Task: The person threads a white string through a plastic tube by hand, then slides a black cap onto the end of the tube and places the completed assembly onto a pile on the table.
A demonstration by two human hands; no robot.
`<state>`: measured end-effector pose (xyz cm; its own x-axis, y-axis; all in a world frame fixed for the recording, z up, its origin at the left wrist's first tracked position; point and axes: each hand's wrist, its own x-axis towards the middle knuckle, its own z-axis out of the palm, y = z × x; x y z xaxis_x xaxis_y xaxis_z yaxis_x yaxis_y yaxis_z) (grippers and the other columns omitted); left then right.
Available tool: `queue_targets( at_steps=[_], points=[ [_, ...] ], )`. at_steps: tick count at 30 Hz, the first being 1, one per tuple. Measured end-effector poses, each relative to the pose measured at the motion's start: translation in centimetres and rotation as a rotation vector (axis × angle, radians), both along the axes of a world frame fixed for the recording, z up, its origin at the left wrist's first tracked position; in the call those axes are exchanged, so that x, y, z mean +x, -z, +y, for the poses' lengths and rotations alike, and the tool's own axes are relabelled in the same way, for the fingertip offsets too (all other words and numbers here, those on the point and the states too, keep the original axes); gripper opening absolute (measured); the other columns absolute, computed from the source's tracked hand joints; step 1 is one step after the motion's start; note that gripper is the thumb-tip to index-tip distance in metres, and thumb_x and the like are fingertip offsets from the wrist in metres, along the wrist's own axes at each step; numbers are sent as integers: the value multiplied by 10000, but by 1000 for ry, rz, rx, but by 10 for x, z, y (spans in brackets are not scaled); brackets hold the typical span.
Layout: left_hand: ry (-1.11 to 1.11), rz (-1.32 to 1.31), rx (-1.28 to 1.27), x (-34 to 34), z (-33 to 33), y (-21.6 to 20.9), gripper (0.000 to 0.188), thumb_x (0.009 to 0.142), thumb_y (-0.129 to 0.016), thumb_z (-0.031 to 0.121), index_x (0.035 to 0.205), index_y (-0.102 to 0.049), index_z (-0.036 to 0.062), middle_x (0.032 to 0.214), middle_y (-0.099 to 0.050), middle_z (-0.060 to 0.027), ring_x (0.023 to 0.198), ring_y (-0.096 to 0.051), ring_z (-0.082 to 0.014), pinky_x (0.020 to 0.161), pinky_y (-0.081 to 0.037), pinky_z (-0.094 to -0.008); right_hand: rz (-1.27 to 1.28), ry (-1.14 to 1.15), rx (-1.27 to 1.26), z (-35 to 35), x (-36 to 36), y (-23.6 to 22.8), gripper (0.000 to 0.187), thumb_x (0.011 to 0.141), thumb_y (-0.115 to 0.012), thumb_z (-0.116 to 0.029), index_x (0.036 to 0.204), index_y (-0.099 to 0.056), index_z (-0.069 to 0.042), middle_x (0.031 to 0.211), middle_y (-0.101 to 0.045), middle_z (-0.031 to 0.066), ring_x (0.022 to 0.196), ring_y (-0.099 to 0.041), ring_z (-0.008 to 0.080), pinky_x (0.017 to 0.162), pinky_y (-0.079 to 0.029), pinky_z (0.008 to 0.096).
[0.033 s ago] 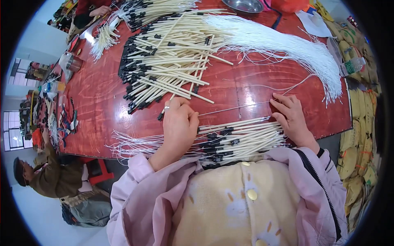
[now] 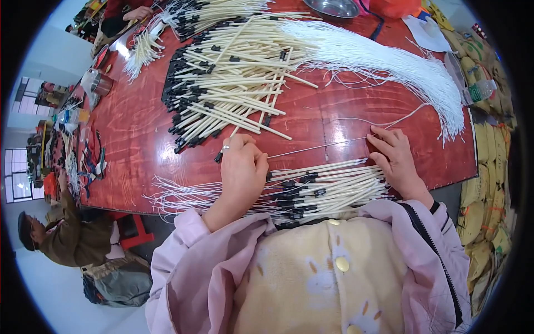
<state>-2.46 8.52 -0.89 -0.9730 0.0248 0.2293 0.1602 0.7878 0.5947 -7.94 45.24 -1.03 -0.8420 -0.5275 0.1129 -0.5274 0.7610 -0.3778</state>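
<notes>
My left hand [image 2: 243, 170] is closed, thumb and fingers pinched on a thin, straight whitish strand [image 2: 317, 148]; I cannot tell if it is cord or wire. The strand runs rightward to my right hand [image 2: 394, 153]. That hand rests with fingers stretched apart, fingertips at the strand's far end. A loose white cord [image 2: 409, 113] curves from those fingertips toward a long bundle of white cords [image 2: 384, 55]. Close to my body lies a row of cream sticks with black end pieces [image 2: 339, 189], thin white cords [image 2: 183, 195] trailing from it to the left.
Beyond my hands, a big pile of cream sticks with black ends [image 2: 233, 83] covers part of the red table [image 2: 128, 145]. A metal bowl [image 2: 334, 8] and a plastic bottle [image 2: 481, 90] stand farther off. Stacked sacks [image 2: 484, 167] line the right; another person [image 2: 72, 236] sits left.
</notes>
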Motion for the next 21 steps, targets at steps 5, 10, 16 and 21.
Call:
queue_targets(
  at_steps=[5,10,16,21],
  points=[
    [-62,-40,-180,4,-10,-2,156,785,-775,66,879,-657,24,1041,-608,-143,1013,-581,-349,844,-474,-464,-5,-16,-25,-3,-4,4,404,894,-686,-169,1277,-693,-39,1424,-596,111,1199,-524,324,1077,-384,429],
    [176,53,-295,-23,-5,-9,193,816,-741,111,987,-666,63,1050,-603,-111,1034,-586,-325,851,-470,-451,-11,-20,-42,-7,-3,2,402,895,-678,-147,1279,-691,-30,1423,-594,113,1216,-525,322,1085,-392,425],
    [400,211,-498,-64,-5,5,144,866,-658,147,1002,-673,105,1016,-607,-79,1006,-612,-284,878,-459,-439,-40,-17,-80,-4,-4,5,414,892,-670,-121,1293,-681,-18,1423,-592,117,1230,-526,316,1096,-400,421],
    [542,290,-476,-83,-8,-9,151,876,-631,154,1014,-685,125,970,-621,-66,966,-634,-250,891,-447,-432,-42,-20,-98,-4,-6,7,423,885,-673,-120,1296,-681,-19,1419,-593,121,1228,-529,315,1090,-404,420]
  ],
)
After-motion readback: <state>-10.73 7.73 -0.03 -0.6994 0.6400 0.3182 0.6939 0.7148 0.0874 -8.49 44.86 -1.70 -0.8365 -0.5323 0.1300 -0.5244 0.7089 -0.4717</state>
